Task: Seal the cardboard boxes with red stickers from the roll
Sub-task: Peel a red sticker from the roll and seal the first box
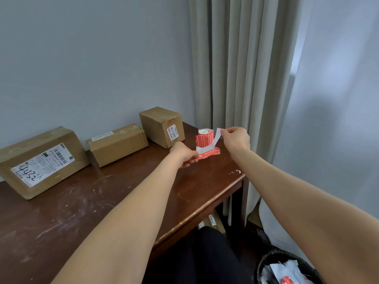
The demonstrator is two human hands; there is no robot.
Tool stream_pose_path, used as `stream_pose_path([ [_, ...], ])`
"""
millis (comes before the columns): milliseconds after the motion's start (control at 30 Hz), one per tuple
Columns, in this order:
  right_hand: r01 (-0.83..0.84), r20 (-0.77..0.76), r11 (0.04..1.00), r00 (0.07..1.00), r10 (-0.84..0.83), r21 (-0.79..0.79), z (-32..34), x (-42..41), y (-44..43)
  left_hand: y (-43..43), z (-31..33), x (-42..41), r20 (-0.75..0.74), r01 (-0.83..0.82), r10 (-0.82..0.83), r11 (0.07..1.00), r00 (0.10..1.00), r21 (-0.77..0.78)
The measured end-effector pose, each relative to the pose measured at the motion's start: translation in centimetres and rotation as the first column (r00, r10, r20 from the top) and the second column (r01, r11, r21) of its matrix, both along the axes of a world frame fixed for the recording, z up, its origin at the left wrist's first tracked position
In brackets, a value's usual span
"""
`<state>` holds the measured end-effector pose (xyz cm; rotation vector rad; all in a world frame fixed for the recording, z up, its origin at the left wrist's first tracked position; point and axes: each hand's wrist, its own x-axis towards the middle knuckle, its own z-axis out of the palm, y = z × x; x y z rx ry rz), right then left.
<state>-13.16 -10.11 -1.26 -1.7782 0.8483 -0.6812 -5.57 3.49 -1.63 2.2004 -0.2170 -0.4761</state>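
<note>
The roll [205, 136] stands upright near the far right corner of the table [102, 201], at the person's 1 o'clock.
The left hand [184, 153] pinches a red sticker [208, 155]. The right hand [235, 138], at its 2 o'clock, pinches the white backing strip [216, 138], and the sticker looks half lifted, though that's hard to judge. Three cardboard boxes [117, 144] line the wall [82, 58] at the roll's 9 o'clock.
</note>
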Motion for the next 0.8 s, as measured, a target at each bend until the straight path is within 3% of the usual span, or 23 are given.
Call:
stream_pose_path([
  [433,0.113,0.072,0.991,0.992,-0.108,-0.074,1.1,-0.1,-0.8,-1.3,-0.8,-0.3,-0.097,0.004,0.009,0.991,0.995,0.132],
  [667,0.05,0.123,0.989,0.992,-0.033,-0.138,1.7,0.7,0.1,-1.2,-0.2,-0.2,-0.15,0.085,-0.065,0.987,0.987,0.133],
  [800,0.0,0.134,0.978,0.991,0.028,-0.207,2.3,1.4,1.3,0.0,1.4,0.7,0.034,0.009,-0.011,0.998,0.999,0.054],
])
